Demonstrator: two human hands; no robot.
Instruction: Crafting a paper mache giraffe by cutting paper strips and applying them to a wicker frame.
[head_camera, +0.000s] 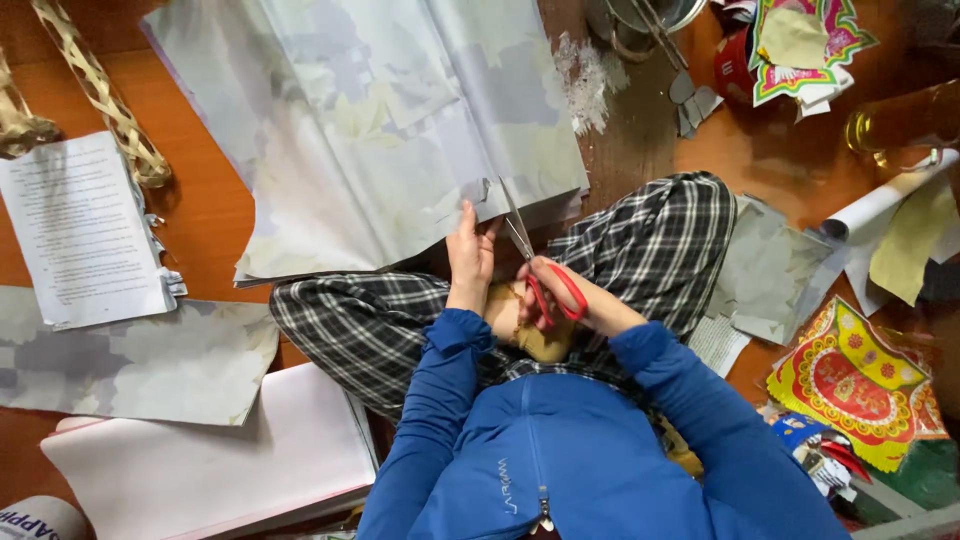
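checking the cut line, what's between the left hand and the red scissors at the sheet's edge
In the head view, only the near edge of the large pale sheet lies between the left hand and the red-handled scissors, held by the right hand.

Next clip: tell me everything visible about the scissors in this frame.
The scissors have red plastic loop handles and slim grey metal blades. The right hand holds them, its fingers through the loops, above the person's checked-trousered lap. The blades point up and away from the person, slightly open, with the tips at the near edge of the large pale grey printed paper sheet, where a cut seems under way. The left hand pinches that edge just left of the blades without touching them.
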